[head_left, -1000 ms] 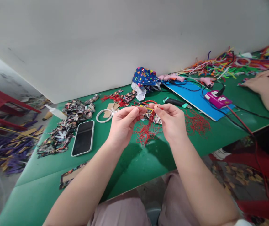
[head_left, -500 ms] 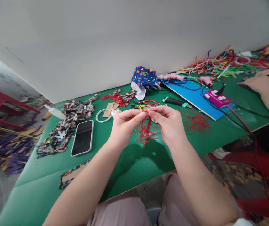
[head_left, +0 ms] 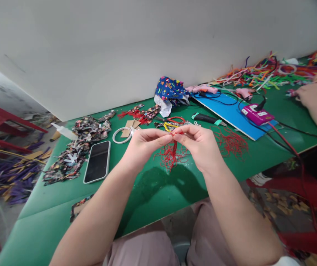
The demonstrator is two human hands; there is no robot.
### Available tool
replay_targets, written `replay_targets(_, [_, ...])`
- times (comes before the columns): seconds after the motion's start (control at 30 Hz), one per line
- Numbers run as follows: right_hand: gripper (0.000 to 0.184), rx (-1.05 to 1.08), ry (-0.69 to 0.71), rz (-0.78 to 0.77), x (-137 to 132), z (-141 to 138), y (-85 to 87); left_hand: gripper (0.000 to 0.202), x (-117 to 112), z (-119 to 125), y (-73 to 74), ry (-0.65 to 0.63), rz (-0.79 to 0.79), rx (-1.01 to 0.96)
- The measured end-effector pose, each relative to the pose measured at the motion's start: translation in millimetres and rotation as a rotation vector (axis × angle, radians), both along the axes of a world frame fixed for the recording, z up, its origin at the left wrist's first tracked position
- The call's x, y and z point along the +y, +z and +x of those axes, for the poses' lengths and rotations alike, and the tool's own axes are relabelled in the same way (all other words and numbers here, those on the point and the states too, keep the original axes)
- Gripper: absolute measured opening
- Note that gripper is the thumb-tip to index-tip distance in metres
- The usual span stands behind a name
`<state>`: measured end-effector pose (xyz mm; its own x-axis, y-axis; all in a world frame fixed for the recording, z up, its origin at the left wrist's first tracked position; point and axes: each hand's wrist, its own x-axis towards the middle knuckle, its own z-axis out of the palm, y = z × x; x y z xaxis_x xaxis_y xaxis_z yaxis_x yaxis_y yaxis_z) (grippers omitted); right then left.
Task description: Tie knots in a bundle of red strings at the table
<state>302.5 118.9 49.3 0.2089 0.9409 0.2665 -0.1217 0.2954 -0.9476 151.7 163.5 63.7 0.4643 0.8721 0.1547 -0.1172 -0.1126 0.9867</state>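
Both hands meet over the green table, pinching red string [head_left: 172, 153] between fingertips and thumbs. My left hand [head_left: 146, 146] is closed on it from the left. From the right, my right hand [head_left: 198, 144] grips it too, with a bit of red string across its forefinger. Loose strands dangle below the fingertips in a tangled bunch. The exact knot or loop between the fingers is too small to make out. Another pile of red string [head_left: 232, 142] lies right of my right hand. Just beyond the fingers are red-and-yellow-handled pliers [head_left: 172, 122].
Left on the table [head_left: 158, 207] are a phone [head_left: 97, 162], patterned fabric scraps [head_left: 83, 140], a white bottle [head_left: 64, 131] and a tape roll [head_left: 121, 135]. A utility knife [head_left: 208, 119], blue board [head_left: 230, 112] and purple power strip [head_left: 258, 113] lie right. A co-worker's hands [head_left: 312, 94] work far right.
My fingertips have shifted slightly on the red string, and a strand now shows across my right forefinger. The co-worker's hands have moved a little to the right.
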Motion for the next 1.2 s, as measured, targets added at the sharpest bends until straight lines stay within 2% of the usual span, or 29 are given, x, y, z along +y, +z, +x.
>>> replay_targets(0.27, [0.01,0.1,-0.019,0.022,3.0,-6.2,-3.7,0.011,-1.1,0.3,-1.4,-0.05,-0.044,-0.016])
replay_targets(0.43, [0.009,0.084,0.024,0.017,2.0,-5.8,-2.9,0.01,1.0,-2.0,-0.4,-0.067,-0.021,-0.006])
replay_targets(0.6, [0.011,0.092,0.1,0.0,1.5,-4.4,0.6,0.011,4.0,-6.0,-0.8,-0.144,-0.065,0.004])
replay_targets(0.73, [0.014,0.042,0.157,-0.019,-0.5,-3.6,4.1,0.013,5.7,-7.8,-1.3,-0.198,-0.128,0.028])
replay_targets(0.9, [0.014,-0.053,0.186,0.02,-3.0,-2.1,5.5,0.013,5.8,-7.9,-1.0,-0.213,-0.131,0.039])
replay_targets(1.03, [0.012,-0.089,0.172,0.039,-3.6,-1.8,4.9,0.012,5.2,-7.7,-0.6,-0.207,-0.13,0.042])
replay_targets(1.2, [0.011,-0.032,0.123,0.021,-2.6,-5.2,4.0,0.01,6.3,-8.3,-2.1,-0.195,-0.116,0.037])
